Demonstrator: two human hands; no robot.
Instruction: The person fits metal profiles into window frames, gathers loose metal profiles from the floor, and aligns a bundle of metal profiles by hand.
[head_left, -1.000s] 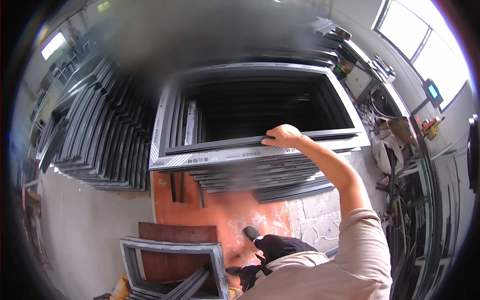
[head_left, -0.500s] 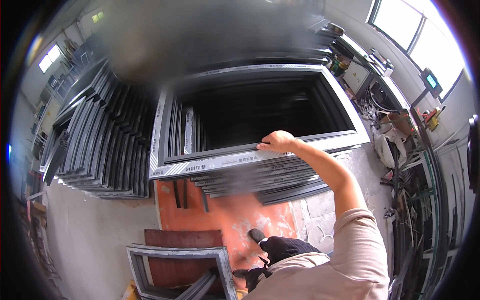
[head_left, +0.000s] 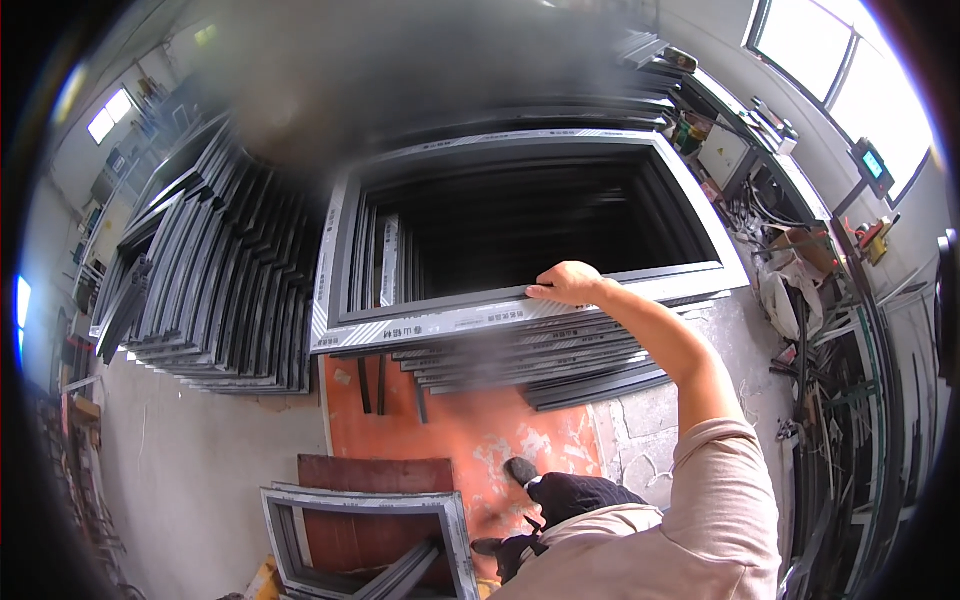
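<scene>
A large grey rectangular window frame, banded with pale printed film, lies on top of a stack of similar frames. My right hand rests on its near rail, right of the middle. The fingers are curled over that rail's inner edge, and the fingertips are partly hidden. Through the frame's opening the inner edges of the frames beneath show, mostly in dark shadow. My left hand is out of the picture.
Many dark frames stand stacked at the left. A smaller grey frame leans by a brown-red board near my feet, on an orange floor sheet. Profile racks line the right side. A blurred dark shape covers the top.
The whole scene has shifted slightly to the right in the picture. My right hand keeps its hold at about the same place on the near rail.
</scene>
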